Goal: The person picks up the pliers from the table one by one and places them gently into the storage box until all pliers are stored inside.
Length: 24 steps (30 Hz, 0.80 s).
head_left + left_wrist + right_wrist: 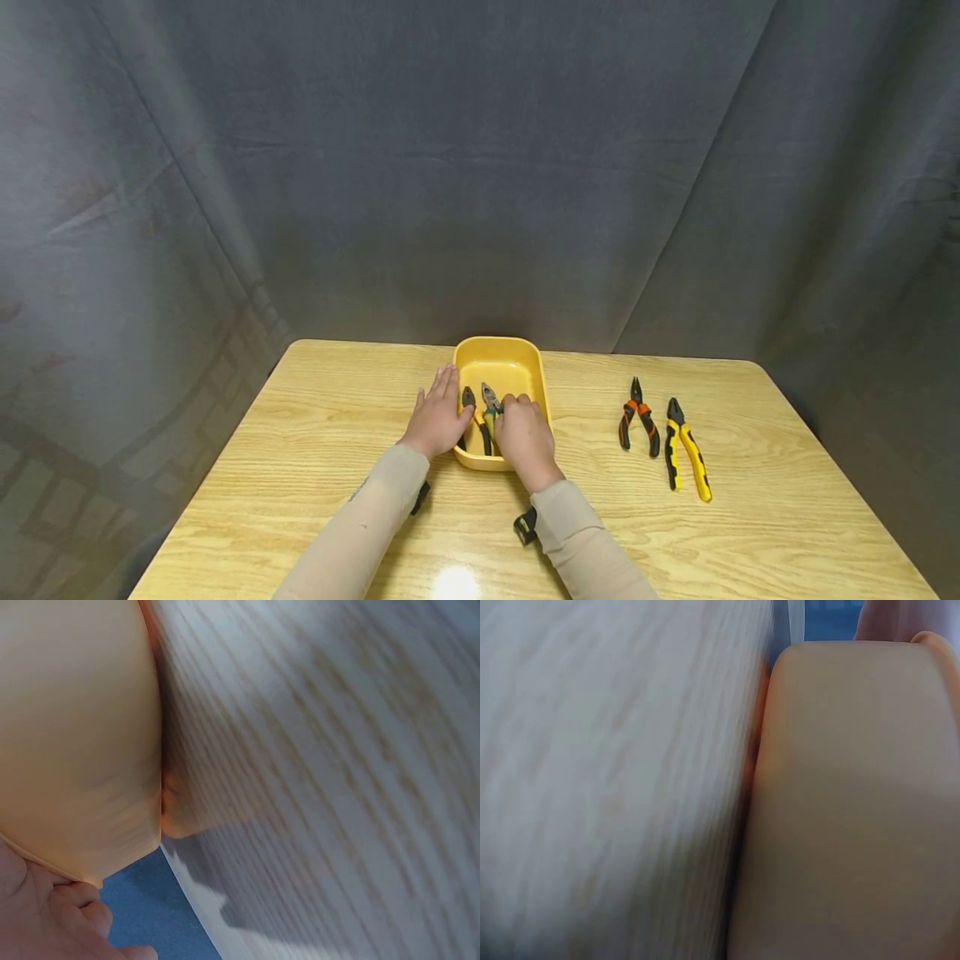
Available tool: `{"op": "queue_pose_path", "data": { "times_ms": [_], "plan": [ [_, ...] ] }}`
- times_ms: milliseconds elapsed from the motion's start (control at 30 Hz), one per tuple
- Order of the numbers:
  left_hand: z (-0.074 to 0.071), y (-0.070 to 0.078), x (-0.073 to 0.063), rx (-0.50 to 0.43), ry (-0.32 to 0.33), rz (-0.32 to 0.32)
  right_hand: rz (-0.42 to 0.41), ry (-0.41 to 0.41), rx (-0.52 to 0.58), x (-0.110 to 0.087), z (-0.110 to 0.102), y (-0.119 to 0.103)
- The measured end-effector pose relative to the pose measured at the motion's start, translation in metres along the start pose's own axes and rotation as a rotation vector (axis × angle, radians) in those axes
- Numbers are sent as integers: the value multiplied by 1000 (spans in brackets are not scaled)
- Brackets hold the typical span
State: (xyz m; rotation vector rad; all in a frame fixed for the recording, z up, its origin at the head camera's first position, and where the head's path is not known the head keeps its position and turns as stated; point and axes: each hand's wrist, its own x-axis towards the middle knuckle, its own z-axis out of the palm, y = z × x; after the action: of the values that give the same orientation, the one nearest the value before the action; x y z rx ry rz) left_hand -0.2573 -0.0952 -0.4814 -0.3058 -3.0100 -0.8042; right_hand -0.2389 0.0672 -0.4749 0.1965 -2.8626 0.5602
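A yellow plastic bin [497, 350] stands near the table's back edge. Inside lie pliers with a dark head and orange-black handles [468, 397], and beside them pliers with a silver head and green-yellow handles [489, 395]. My left hand [437, 419] rests along the bin's left rim, fingers extended forward, thumb over the inside. Over the right part of the bin, my right hand [525, 435] has curled fingers at one handle of the green-yellow pliers, covering it. Both wrist views are filled largely by the bin's outer wall [75, 735], [855, 787].
To the right on the wooden table [300, 467] lie needle-nose pliers with orange-black handles [637, 417] and pliers with yellow-black handles [686, 450], both spread at the handles. Grey curtains [450, 167] hang behind and at the sides.
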Motion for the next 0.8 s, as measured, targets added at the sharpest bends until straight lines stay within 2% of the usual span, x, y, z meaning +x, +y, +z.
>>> {"op": "queue_pose_path", "data": {
  "times_ms": [500,800],
  "plan": [
    [-1,2,-2,10,6,11,20,1,91,-1,-1,2],
    [-3,4,0,73,-20,-20,-31,75,162,-5,-2,4]
  ]
}}
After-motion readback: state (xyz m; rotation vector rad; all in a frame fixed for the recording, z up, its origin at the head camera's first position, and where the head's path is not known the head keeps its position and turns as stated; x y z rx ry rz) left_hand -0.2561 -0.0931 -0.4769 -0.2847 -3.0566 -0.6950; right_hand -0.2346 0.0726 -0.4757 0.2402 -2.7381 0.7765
